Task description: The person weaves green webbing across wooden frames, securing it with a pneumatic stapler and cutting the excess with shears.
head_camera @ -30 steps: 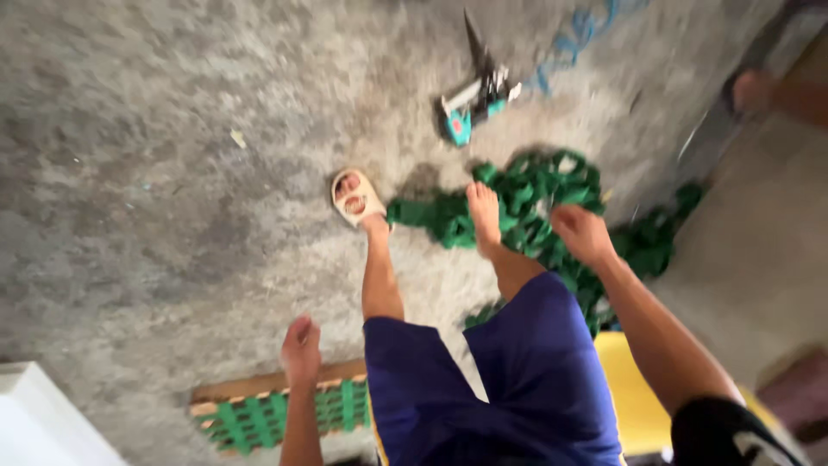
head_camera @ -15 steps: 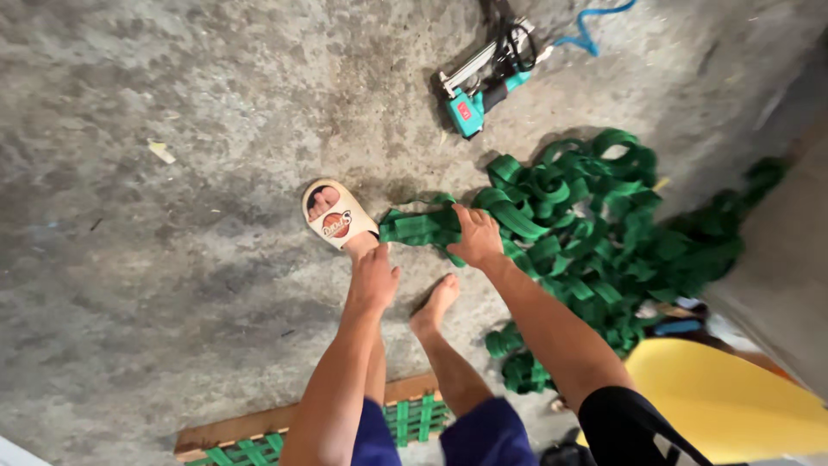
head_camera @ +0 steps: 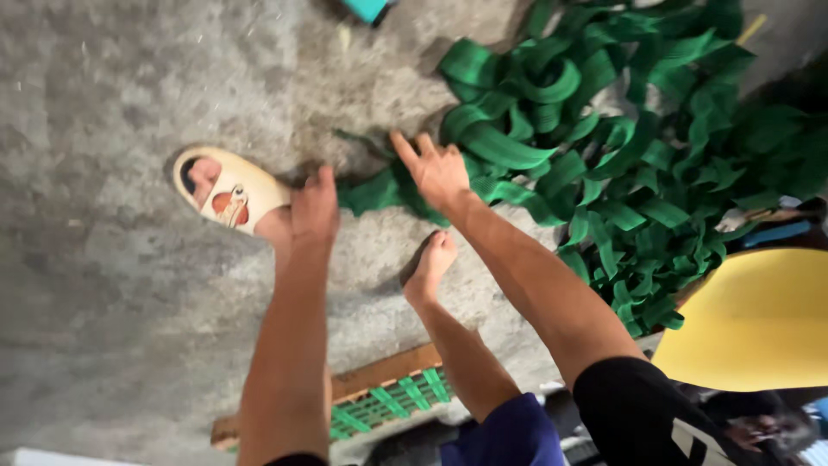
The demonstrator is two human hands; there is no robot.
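Wooden frame (head_camera: 379,393) laced with green webbing lies nearest, on the concrete floor (head_camera: 103,285) below the knees, with a yellow seat (head_camera: 759,324) at the right edge. Above it a bare foot (head_camera: 429,267) rests on its toes. The left hand (head_camera: 315,207) reaches down beside a cream sandal (head_camera: 226,190), its fingers bunched loosely and gripping nothing that shows. The right hand (head_camera: 438,168) has its fingers spread wide, pressing on the loose end of a green strap (head_camera: 379,190). That strap is flat, woven and creased, lying on the floor and running back into a large tangled pile of green webbing (head_camera: 638,129) looped and folded farther off.
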